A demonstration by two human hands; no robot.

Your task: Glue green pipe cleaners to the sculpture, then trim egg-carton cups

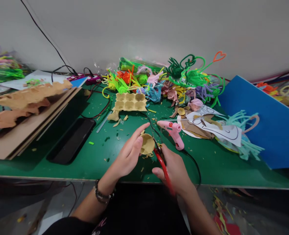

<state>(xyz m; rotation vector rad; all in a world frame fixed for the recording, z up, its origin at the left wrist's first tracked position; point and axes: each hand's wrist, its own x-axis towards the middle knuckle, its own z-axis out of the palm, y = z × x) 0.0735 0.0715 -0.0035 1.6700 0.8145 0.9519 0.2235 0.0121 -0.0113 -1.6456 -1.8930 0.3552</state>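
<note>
My left hand (129, 153) holds a small round cup cut from tan egg carton (148, 144) between its thumb and fingers. In my right hand (175, 168) are red-handled scissors (164, 169), their blades beside the right edge of the cup. Tan scraps lie on the green table under the cup. The larger egg carton piece (130, 102) rests farther back, with torn bits near its lower left corner. A pink glue gun (173, 131) lies just beyond my right hand.
A black phone (72, 140) and stacked cardboard (32, 125) are at left. Colourful pipe cleaners (156, 81) line the wall. Paper cutouts (215, 127) and a blue board (259, 124) stand to the right. A black cable (195, 164) passes my right hand.
</note>
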